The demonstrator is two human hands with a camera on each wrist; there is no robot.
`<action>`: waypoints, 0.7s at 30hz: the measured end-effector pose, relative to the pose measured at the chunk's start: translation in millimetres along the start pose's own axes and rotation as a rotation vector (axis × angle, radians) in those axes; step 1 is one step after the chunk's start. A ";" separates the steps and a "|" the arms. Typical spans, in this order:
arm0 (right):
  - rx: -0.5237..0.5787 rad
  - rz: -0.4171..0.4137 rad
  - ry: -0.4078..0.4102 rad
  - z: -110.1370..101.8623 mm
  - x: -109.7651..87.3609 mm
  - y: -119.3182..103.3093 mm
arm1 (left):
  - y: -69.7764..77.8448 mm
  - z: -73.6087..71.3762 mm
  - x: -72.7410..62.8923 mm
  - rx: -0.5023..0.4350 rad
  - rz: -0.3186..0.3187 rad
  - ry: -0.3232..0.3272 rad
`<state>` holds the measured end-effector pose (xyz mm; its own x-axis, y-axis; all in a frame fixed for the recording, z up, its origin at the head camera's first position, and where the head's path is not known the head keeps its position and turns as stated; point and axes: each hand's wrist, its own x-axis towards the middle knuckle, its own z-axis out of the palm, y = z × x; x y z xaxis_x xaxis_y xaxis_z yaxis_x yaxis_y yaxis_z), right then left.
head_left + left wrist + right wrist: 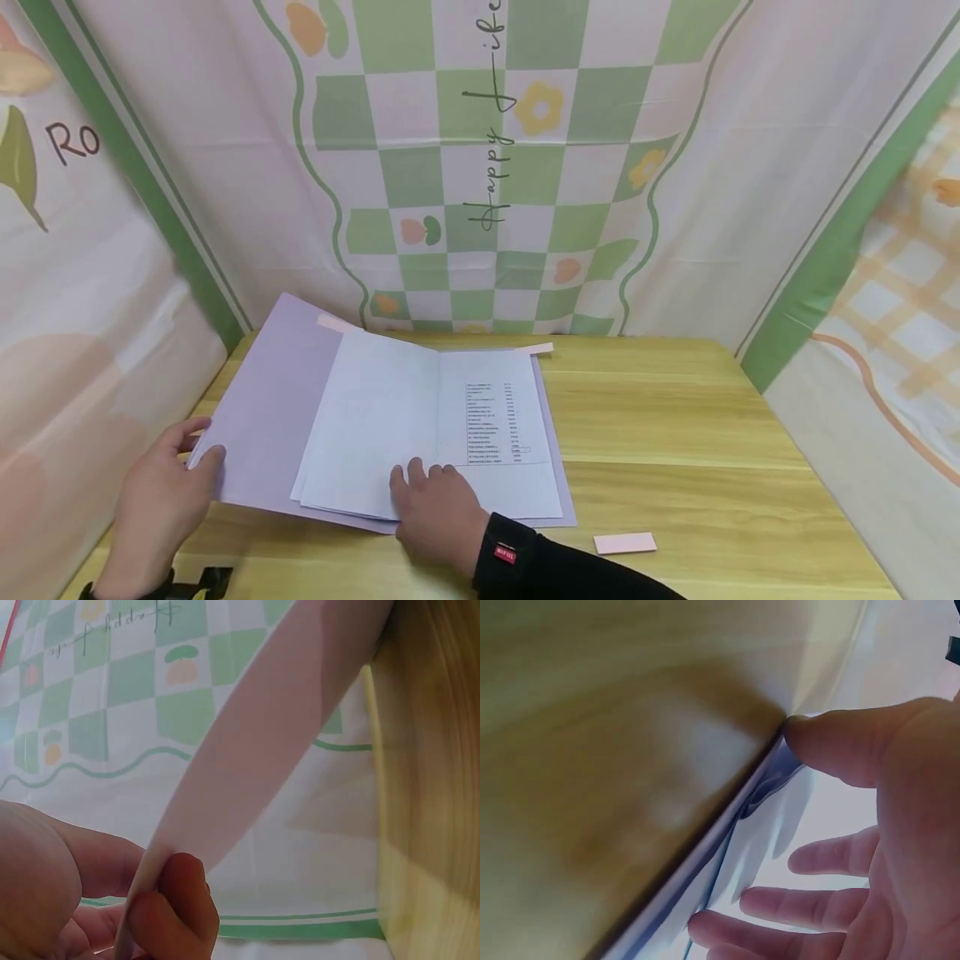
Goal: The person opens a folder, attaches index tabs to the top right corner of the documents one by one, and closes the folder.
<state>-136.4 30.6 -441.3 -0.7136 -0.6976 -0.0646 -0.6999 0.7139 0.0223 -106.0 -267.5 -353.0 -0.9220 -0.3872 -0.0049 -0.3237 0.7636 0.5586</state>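
Note:
A light-purple folder (pixel 273 400) lies opened on the wooden table, its left cover lifted at a slant. Inside are white sheets (pixel 375 417); the right-hand page (pixel 495 492) carries a printed list. My left hand (pixel 165 483) pinches the outer edge of the left cover between thumb and fingers; the left wrist view shows the cover (pixel 240 742) edge-on between them. Near the fold, the fingers of my right hand (pixel 442 508) rest on the sheets, fairly straight and spread. Its thumb (pixel 832 742) is at the folder's front edge in the right wrist view.
Pale pink strips stick out at the top of the folder, one on the left (pixel 337 323) and one on the right (pixel 536 348). Another pink piece (pixel 626 543) lies on the wooden table (pixel 675 433) at the front right. Patterned cloth (pixel 465 167) hangs behind and at both sides.

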 end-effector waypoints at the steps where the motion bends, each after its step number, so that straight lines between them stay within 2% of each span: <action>1: -0.010 -0.002 0.010 -0.4 0.7 -1.3 | 0.7 -0.2 -0.6 0.000 0.005 0.001; 10: -0.114 0.001 0.091 4.4 8.4 -13.6 | 5.7 -1.2 -3.5 0.000 -0.003 -0.016; 15: -0.172 -0.029 0.188 4.8 10.7 -20.5 | 5.1 -0.5 -6.3 -0.009 0.031 -0.003; 21: -0.085 -0.063 0.283 -0.1 15.6 -17.9 | 4.2 0.2 -7.6 -0.011 0.053 0.013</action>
<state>-134.9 6.9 -442.6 -0.6405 -0.7381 0.2120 -0.7345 0.6694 0.1113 -100.4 -261.2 -350.8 -0.9349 -0.3531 0.0351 -0.2723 0.7773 0.5671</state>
